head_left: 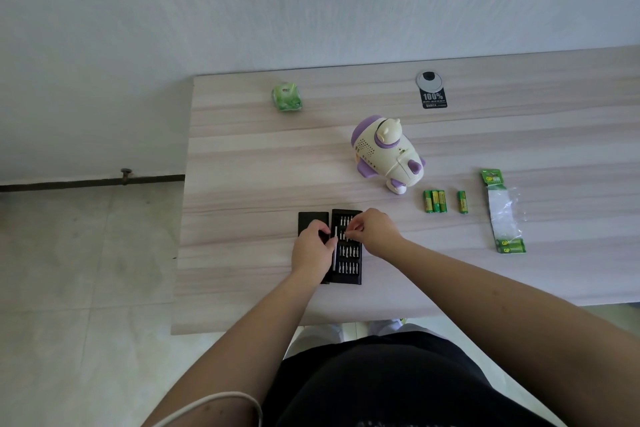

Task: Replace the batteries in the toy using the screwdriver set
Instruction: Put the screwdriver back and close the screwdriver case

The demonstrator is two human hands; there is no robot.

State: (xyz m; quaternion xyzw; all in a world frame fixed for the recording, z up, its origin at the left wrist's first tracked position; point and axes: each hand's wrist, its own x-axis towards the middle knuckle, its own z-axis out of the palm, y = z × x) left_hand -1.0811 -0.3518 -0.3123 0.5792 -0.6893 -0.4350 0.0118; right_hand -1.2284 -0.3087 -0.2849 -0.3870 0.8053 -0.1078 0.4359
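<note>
A black screwdriver set (348, 263) lies open near the table's front edge, with rows of bits and a silver driver handle (334, 250) along its left side. Its black lid (311, 218) sits just to the left. My left hand (313, 248) rests on the set's left edge, fingers curled against the handle. My right hand (372, 230) pinches a small bit above the upper rows. The cream and purple toy (388, 152) lies on its side farther back. Three green batteries (434, 201) lie together to its right, with one more battery (462, 202) beside them.
A torn battery pack (504, 215) lies at the right. A green tissue pack (286, 97) sits at the back, and a grey cable grommet with a black tag (430, 88) is at the back right. The table's left edge (185, 204) drops to a tiled floor.
</note>
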